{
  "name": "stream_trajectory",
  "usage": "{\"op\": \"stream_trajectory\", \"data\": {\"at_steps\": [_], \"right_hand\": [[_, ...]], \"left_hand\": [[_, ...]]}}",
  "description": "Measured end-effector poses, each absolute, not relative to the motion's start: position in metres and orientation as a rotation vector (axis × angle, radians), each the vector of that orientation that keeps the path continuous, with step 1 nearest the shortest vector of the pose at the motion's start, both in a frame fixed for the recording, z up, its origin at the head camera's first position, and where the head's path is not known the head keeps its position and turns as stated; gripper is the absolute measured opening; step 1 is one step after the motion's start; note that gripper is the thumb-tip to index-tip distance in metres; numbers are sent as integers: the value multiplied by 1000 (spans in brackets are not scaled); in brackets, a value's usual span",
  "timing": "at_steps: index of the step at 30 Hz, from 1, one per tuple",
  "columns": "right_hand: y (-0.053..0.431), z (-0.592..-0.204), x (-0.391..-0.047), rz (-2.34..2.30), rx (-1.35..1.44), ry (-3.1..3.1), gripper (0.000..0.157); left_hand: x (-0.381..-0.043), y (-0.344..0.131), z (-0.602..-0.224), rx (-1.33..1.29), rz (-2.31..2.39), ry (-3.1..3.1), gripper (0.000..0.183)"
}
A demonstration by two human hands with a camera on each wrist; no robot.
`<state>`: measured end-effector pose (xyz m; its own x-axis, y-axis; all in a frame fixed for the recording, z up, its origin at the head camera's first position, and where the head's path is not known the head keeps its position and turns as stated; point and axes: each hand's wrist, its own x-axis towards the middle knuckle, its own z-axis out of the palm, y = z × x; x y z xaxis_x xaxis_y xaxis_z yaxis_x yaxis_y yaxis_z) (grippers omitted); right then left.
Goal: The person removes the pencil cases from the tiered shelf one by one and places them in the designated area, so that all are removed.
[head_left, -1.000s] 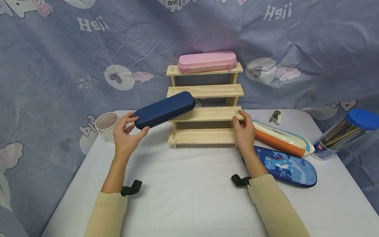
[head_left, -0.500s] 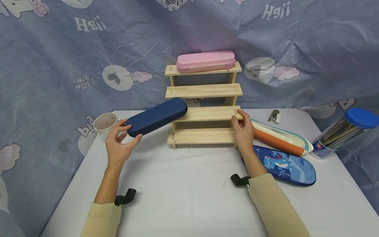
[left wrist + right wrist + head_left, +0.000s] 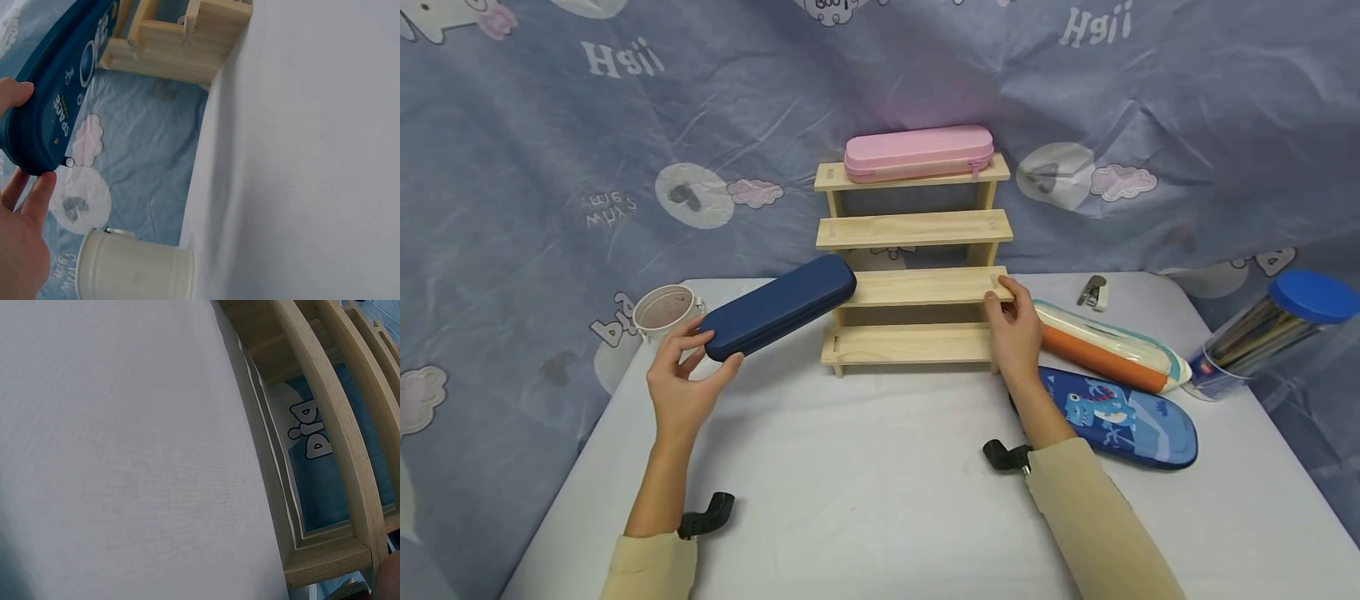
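Note:
My left hand [image 3: 688, 379] pinches the near end of a navy blue pencil case [image 3: 778, 308], thumb below and fingers over it. The case is held up at a slant, its far end overlapping the shelf's left side in the head view. In the left wrist view the pencil case [image 3: 59, 94] shows a printed underside with "SPACE" lettering and a zipper pull. My right hand [image 3: 1017, 333] grips the right end of the third board down of a four-tier wooden shelf [image 3: 917, 287]. A pink pencil case [image 3: 919, 155] lies on the top board.
A white bucket [image 3: 664, 310] stands at the back left. Right of the shelf are an orange-and-clear pencil-shaped case [image 3: 1108, 350], a blue dinosaur pencil case [image 3: 1120, 417], a stapler [image 3: 1093, 293] and a blue-lidded jar of sticks [image 3: 1262, 342]. A patterned cloth hangs behind the table.
My left hand has moved left and toward me with the navy pencil case, drawing it away from the shelf. The right hand stays on the board.

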<state>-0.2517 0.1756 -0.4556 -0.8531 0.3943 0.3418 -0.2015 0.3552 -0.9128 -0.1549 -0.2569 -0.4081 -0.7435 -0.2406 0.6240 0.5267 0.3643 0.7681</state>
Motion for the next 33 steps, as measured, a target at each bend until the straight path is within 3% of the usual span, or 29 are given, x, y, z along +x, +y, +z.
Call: {"op": "stream_trajectory", "data": {"at_steps": [33], "right_hand": [[174,-456,-251,1528,-174,-2096,41]], "left_hand": [[-138,-297,-444,-33,-1393,-1949,45]]}}
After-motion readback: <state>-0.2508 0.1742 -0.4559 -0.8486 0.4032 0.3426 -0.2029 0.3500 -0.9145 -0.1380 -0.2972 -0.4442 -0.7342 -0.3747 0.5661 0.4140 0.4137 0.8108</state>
